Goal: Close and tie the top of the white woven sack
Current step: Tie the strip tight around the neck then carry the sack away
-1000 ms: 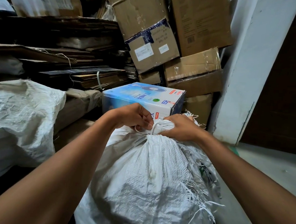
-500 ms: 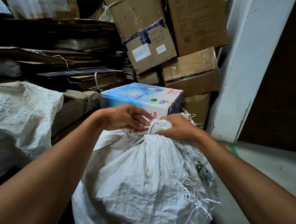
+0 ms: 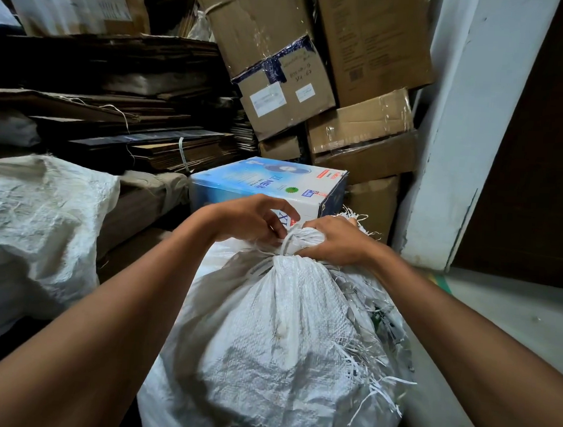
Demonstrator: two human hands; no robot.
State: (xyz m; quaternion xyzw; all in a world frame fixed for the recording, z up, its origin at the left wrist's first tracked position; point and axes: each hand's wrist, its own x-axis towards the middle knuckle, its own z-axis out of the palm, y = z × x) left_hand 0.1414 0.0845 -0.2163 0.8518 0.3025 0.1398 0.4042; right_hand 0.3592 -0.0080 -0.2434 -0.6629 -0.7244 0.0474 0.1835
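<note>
Second sack, far left: a crumpled white woven sack (image 3: 32, 229) lies well apart from the work and nothing touches it.

Cardboard stack, left rear: flattened brown cardboard sheets (image 3: 106, 124) are piled behind that sack.

Left hand: the left hand (image 3: 253, 219) is at the left side of the neck with its fingers curled, the tips pinching the white cord (image 3: 286, 242) where it rises from the gather. A second ago it sat closed tight against the knot; now it has lifted a little and loosened, with the forefinger arched over the cord.

Sack being tied, centre near: the full white woven sack with frayed plastic strips (image 3: 281, 346) stands between the forearms, its top bunched into a narrow neck just under the hands, the cord wound round that neck. The gather looks tighter and more upright than a second ago.

Right hand: the right hand (image 3: 335, 240) grips the bunched top from the right, fingers wrapped over the fabric, much as it did before.

Box behind, centre far: a blue and white printed carton (image 3: 265, 182) sits just beyond the hands.

Boxes, right rear: taped brown cardboard boxes (image 3: 362, 129) lean against a pale wall post (image 3: 441, 191).

Meaning for the task: I judge the mouth already closed and the knot being worked; the left hand's shift suggests it is taking a fresh hold to pull or loop the cord. The knot itself is partly hidden, so whether it is finished cannot be told.
</note>
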